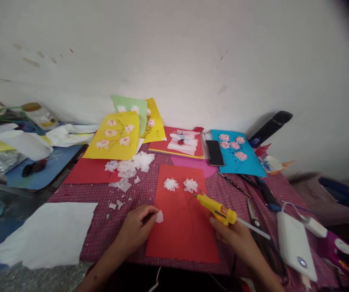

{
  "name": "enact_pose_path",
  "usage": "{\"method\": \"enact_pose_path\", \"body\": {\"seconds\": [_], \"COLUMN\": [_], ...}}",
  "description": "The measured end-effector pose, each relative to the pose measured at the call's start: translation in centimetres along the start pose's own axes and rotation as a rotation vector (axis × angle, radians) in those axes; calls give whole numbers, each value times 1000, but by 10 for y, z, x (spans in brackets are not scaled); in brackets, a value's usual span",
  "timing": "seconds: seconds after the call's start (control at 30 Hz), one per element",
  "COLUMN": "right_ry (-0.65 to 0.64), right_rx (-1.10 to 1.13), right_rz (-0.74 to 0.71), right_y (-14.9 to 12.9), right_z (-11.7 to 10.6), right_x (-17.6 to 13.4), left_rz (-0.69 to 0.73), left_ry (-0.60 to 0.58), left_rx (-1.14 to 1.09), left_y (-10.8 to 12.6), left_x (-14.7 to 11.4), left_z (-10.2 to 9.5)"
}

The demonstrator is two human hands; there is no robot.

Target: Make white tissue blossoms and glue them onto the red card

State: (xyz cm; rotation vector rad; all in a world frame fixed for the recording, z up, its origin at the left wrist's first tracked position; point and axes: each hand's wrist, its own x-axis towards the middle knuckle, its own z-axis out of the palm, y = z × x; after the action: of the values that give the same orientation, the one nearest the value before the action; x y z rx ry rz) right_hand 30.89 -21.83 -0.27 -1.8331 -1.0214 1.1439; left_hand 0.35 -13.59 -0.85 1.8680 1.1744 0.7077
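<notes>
Left hand (136, 225): pinches a small piece of white paper (159, 216) between thumb and fingers, over the left edge of the red sheet (186, 241). Right hand (233, 235): grasps the yellow glue gun (214, 206), nozzle pointing left and away from the person. A translucent glue stick (253, 228) protrudes from the rear of the tool (an orange light (219, 217) shows on its body).

The red sheet lies on the checked tablecloth (98, 227), directly in front of the person — between the two hands. Two white paper flowers (171, 184) sit side by side on its upper half; thin drawn lines run down the sheet below them. The nozzle tip is near the right-hand flower — whether it touches the sheet cannot be determined.

Surrounding items, left: white paper scraps (127, 168), a large white paper sheet (51, 231) and, farther back, a yellow card (115, 150) bearing flowers. Right: a blue card (252, 162), a black phone (215, 153) beside it, scissors (250, 208) and a white power bank (296, 245).
</notes>
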Motion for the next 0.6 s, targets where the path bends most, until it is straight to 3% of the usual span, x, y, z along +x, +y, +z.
{"method": "enact_pose_path", "body": {"seconds": [0.27,0.6], "right_ry": [-206,-162], "right_rx": [71,-167], "right_rz": [-25,-140], "right_y": [-14,-11], "right_z": [10,40], "right_x": [-12,-4], "left_rz": [48,160], "left_ry": [34,-17], "left_rx": [20,61], "left_y": [-4,-19], "left_x": [9,7], "left_z": [0,11]}}
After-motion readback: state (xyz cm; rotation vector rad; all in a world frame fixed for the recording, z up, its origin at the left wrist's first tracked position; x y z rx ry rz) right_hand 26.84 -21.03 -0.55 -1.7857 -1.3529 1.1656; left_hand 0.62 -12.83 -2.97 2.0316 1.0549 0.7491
